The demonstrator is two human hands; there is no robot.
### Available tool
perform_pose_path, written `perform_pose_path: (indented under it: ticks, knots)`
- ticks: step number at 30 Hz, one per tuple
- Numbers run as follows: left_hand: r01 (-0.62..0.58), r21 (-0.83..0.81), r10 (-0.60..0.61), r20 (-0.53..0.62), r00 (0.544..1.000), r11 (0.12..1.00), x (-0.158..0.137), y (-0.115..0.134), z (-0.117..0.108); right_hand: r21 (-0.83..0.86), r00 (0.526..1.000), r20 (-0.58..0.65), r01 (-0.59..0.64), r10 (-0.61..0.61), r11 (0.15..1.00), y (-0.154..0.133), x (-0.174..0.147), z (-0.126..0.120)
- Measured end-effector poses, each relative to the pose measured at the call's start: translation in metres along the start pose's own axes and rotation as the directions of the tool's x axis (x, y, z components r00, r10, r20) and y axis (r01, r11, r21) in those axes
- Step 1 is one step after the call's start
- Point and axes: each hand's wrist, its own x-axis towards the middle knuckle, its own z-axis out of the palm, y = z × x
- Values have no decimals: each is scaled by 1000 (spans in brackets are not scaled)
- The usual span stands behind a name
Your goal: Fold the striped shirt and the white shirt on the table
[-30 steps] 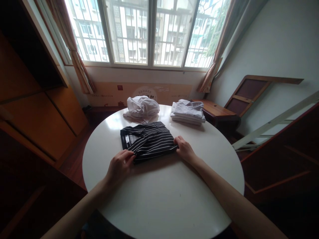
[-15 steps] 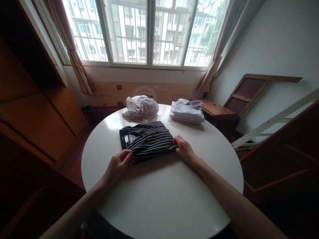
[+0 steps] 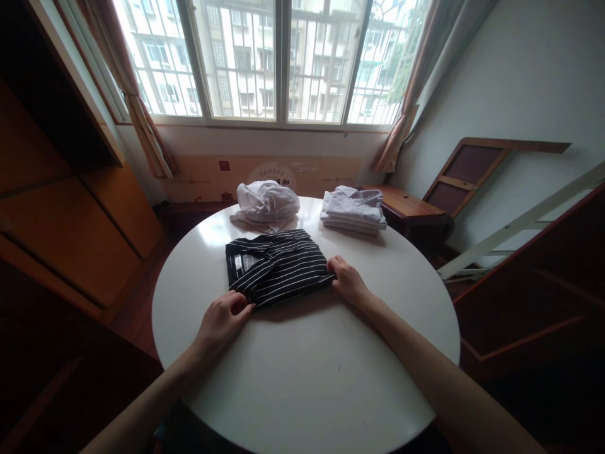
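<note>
A folded black shirt with white stripes (image 3: 288, 265) lies on the round white table (image 3: 302, 378), its collar and a pale label toward the left. My left hand (image 3: 227, 318) pinches the shirt's near left corner, thumb and fingers closed on the cloth. At the shirt's right edge, my right hand (image 3: 347, 276) also grips the fabric with its fingertips. Part of each hand's fingertips is hidden by the cloth or the hand itself.
Behind the shirt sits a crumpled white cloth heap (image 3: 267, 203). A stack of folded white shirts (image 3: 354, 208) is at the back right of the table. Beyond are a wooden stool-like piece (image 3: 406, 205), a long cardboard box (image 3: 196, 176) and a window (image 3: 241, 63).
My left hand has turned and pressed lower on the near left corner, the cloth there now lying flatter. My right hand stays at the right edge. The view has shifted slightly.
</note>
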Motion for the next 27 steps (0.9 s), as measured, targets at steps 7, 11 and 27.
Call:
perform_pose_path:
  ticks: [7, 11, 27]
  knots:
    - [-15, -29, 11, -145, 989, 999, -1, -3, -2, -11, 1000, -1, 1, -1, 1000, -1, 0, -1]
    - [-64, -48, 57, -138, 989, 997, 1, -3, -2, 1, 1000, -5, 5, -5, 1000, -1, 0, -1]
    - [-51, 15, 52, -110, 993, 999, 1, -2, 0, -4, 1000, 19, 4, -4, 1000, -1, 0, 0]
